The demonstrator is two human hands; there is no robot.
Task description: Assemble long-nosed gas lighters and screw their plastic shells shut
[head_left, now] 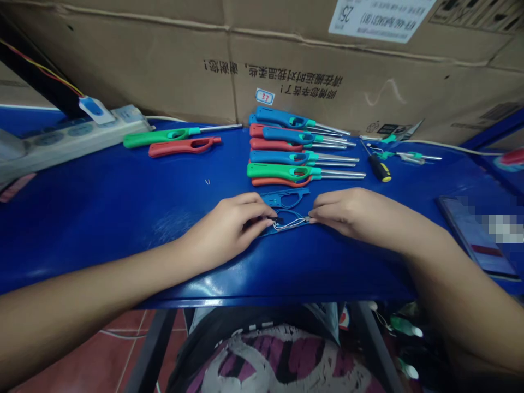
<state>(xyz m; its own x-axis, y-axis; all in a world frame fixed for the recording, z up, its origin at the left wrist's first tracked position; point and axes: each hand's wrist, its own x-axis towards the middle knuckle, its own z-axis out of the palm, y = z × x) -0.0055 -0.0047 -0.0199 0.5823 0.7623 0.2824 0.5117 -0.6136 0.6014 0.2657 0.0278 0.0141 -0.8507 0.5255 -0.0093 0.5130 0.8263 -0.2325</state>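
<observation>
My left hand (pixel 245 221) is closed in a pinch on a small black part (pixel 280 220). White wires (pixel 292 224) curve from beside it towards my right hand (pixel 347 213). The fingers of that hand pinch a small metallic piece (pixel 307 219) at the wires' other end; its exact kind is hard to see. Under both hands lies one blue lighter shell half (pixel 268 232), partly covered by my left fingers. Just beyond it rests another blue shell half (pixel 286 198) with a looped trigger opening.
Behind my hands lie several stick lighters (pixel 280 172) in a stack. A green lighter (pixel 159 138) and red lighter body (pixel 180 147) sit left, near a power strip (pixel 53 142). To the right are a screwdriver (pixel 380 168), loose lighter parts (pixel 411 157) and a phone (pixel 477 237).
</observation>
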